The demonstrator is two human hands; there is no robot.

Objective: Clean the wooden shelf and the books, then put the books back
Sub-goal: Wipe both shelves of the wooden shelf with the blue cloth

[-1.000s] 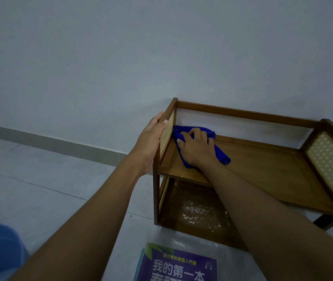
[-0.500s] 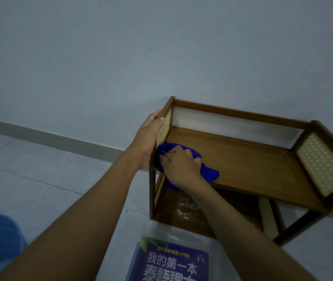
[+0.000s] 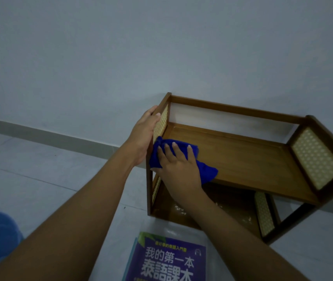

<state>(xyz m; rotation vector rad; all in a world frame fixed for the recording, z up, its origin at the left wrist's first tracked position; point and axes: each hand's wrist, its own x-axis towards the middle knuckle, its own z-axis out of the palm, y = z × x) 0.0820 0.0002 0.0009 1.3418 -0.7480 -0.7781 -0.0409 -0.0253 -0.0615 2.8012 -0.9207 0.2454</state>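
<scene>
Pressing cloth (image 3: pixel 208 171), right hand (image 3: pixel 178 165) fingers (image 3: pixel 175 148) newly spread; left hand (image 3: pixel 144 134) still gripping shelf (image 3: pixel 242 159).

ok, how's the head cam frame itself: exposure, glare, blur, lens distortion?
Head view: underexposed, bluish cast, no hard shadows. Head view: pale patches, glare or dust, on the lower board of the wooden shelf. Head view: wide-angle lens splays the shelf's right end. Head view: right hand, blue cloth and book title look sharp, no clear motion blur.
</scene>
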